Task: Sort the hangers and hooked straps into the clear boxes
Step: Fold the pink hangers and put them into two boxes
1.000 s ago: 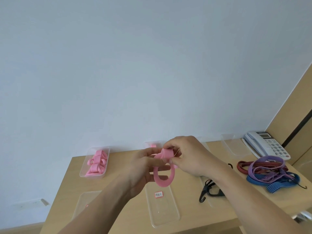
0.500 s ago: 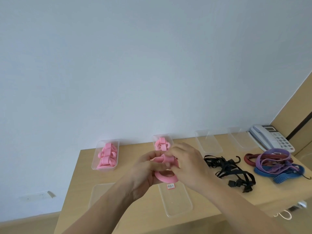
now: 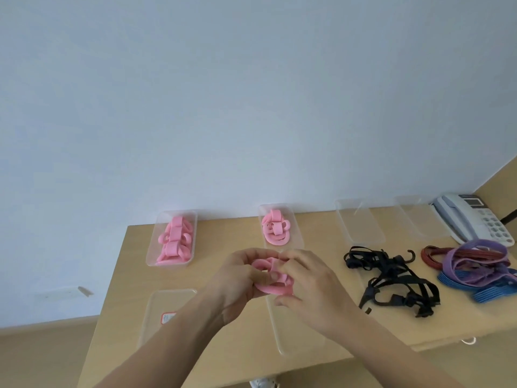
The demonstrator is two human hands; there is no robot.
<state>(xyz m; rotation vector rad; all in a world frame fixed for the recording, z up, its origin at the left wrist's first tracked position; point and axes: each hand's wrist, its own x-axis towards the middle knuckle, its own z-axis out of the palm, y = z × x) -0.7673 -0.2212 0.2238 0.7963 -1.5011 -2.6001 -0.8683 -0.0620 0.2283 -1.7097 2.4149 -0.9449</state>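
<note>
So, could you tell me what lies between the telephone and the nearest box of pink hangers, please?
Two apparently empty boxes: one clear box beside the hanger box, another clear box beside the telephone, in the head view.

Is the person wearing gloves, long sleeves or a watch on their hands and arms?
No gloves: the left hand and the right hand are bare. No sleeves show either. The left forearm and the right forearm are uncovered all the way to the picture's bottom edge. I see no watch, bracelet or ring, though some fingers are partly hidden.
</note>
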